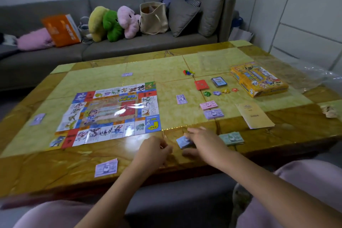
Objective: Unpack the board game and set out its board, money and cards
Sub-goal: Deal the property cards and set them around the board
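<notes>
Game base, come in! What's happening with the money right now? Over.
Right hand grips blue note stack. Left hand curled beside it, grip unclear. Board flat, red deck and blue deck out. Nothing in the way.

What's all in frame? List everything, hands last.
table: 1, yellow-brown, centre
board: 1, multicolour, flat, table left
box: 1, yellow, table far right
red deck: 1, red, left of box
blue deck: 1, dark blue, beside red deck
star tokens: 4, green, purple, yellow, orange, row before decks
pawns: count unclear, mixed colours, behind decks
pink stack: 1, pink, right of board
purple stack: 1, purple, below pink stack
green stack: 1, green, near edge
loose notes: 4 spots, purple, around board
booklet: 1, cream, right
wrap: clear, beyond box
sofa: 1, grey, behind
plushes: 3, yellow, green, pink, on sofa
tote: 1, beige, on sofa
left hand: near edge, grip unclear
right hand: grips held notes, blue-purple
</notes>
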